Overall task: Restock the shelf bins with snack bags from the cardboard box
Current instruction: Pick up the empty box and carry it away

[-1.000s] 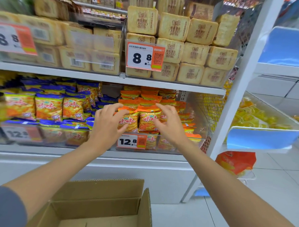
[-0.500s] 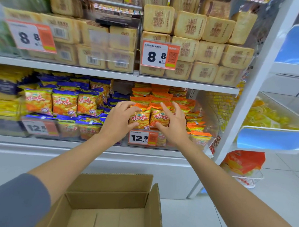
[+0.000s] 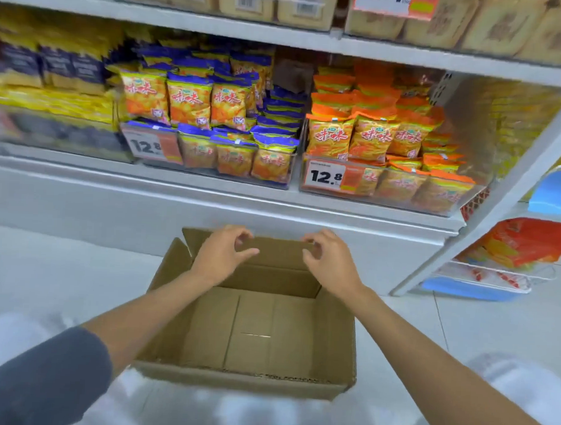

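Note:
An open cardboard box [image 3: 255, 323] stands on the floor in front of the shelf, and its inside shows only bare cardboard. My left hand [image 3: 221, 254] and my right hand [image 3: 330, 262] hover over the box's far flap, fingers loosely curled, holding nothing. Above them, a clear shelf bin [image 3: 453, 203] with a 12.8 price tag is packed with orange-topped snack bags [image 3: 372, 137]. The bin to its left holds blue-topped snack bags [image 3: 187, 100].
Yellow bags [image 3: 52, 102] fill the bin at the far left. Beige packs [image 3: 493, 25] sit on the shelf above. A white shelf post [image 3: 498, 196] slants down at the right, with a red bag [image 3: 525, 242] in a wire basket beyond it.
Both hands let go of the orange-topped bags in the shelf bin and dropped down to the box. The view tilted down with them.

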`<state>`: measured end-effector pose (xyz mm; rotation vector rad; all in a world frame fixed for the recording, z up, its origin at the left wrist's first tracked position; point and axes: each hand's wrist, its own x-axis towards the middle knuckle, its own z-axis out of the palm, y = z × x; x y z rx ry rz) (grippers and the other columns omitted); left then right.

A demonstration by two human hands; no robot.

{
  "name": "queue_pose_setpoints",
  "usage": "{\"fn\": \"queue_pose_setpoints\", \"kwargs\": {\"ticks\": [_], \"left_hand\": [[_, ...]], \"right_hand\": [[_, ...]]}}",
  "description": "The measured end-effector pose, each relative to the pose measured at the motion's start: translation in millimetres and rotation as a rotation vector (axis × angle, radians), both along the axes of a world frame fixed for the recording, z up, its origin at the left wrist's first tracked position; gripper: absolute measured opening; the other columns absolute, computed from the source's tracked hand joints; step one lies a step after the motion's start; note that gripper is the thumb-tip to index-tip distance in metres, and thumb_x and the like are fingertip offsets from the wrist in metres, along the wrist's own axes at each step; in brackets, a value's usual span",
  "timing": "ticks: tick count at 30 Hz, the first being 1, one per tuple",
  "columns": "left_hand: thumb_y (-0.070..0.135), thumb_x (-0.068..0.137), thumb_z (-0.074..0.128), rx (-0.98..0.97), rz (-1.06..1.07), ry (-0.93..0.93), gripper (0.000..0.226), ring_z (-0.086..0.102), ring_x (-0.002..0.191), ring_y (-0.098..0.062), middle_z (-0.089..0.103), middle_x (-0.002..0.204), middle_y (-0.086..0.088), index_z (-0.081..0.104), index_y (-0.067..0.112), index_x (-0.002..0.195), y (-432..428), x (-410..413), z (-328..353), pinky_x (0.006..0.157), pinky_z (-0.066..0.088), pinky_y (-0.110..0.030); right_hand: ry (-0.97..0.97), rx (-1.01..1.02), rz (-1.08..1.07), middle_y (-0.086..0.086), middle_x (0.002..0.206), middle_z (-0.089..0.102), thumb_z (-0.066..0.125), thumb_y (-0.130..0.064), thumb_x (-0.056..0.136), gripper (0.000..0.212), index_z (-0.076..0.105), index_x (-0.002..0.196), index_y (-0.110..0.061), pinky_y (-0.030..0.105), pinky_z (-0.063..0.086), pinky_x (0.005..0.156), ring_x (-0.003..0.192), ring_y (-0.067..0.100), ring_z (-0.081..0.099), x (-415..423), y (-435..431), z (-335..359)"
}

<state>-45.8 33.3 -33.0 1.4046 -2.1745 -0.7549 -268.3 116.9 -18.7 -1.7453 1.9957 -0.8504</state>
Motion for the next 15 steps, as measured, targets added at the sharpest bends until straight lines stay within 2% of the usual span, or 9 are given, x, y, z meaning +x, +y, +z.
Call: {"fn": "queue_pose_setpoints", "kwargs": {"ticks": [4,8,12,15], "left_hand": [[0.038,0.083,0.073,0.136,0.008,-0.092,0.031,0.056,0.092,-0.008,0.059,0.101,0.009,0.065,0.024,0.109,2,21,-33,0.083,0.048,-0.027],[0.041,0.083,0.071,0.226,0.04,-0.217,0.034,0.054,0.095,-0.003,0.06,0.108,0.012,0.064,0.026,0.114,22,53,-13,0.084,0.042,-0.019],[0.045,0.081,0.073,0.378,0.182,-0.232,0.042,0.055,0.104,-0.01,0.059,0.113,0.008,0.062,0.024,0.115,55,91,30,0.088,0.043,-0.024],[0.048,0.077,0.075,0.477,0.334,-0.236,0.055,0.05,0.116,-0.018,0.054,0.123,0.001,0.059,0.023,0.123,80,108,53,0.099,0.044,-0.035]], "right_hand": [[-0.099,0.179,0.024,-0.009,0.098,0.057,0.063,-0.014,0.089,0.021,0.069,0.108,-0.019,0.025,0.049,0.084,0.081,0.007,0.055,14,0,-41],[-0.096,0.337,-0.022,-0.012,0.102,0.055,0.062,-0.015,0.091,0.024,0.067,0.114,-0.019,0.019,0.045,0.081,0.082,0.002,0.052,16,25,-32],[-0.158,0.453,-0.161,-0.004,0.106,0.06,0.062,-0.014,0.091,0.023,0.066,0.113,-0.016,0.013,0.038,0.074,0.086,0.005,0.052,20,77,2],[-0.207,0.511,-0.284,-0.003,0.107,0.06,0.065,-0.015,0.089,0.02,0.067,0.109,-0.018,0.025,0.047,0.085,0.093,0.013,0.059,25,117,21]]}}
